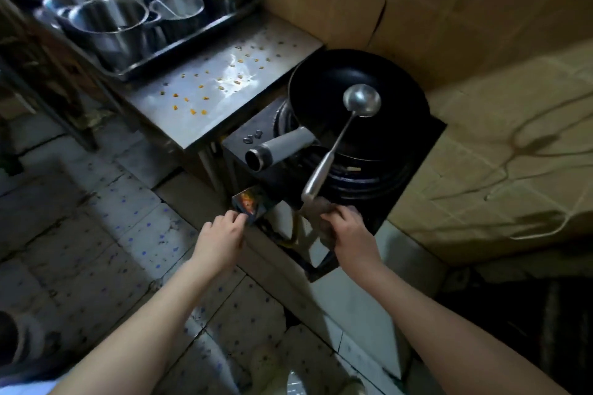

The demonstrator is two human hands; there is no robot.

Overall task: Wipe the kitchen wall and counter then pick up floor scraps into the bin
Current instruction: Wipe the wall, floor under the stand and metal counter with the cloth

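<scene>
Our left hand (224, 236) lies loose, its straight fingers touching a small glossy colourful packet (253, 204) on the stove front; our right hand (349, 236) curls round a dull brownish soft wad (316, 207) below the tapered handle of the steel ladle (340, 138); the brushed-steel counter (272, 38), left of the round black pan (324, 80), is speckled with yellow scraps (192, 111).

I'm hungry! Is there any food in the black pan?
Empty of food: the pan shows only its bare black inside, with a metal ladle resting in it.
</scene>
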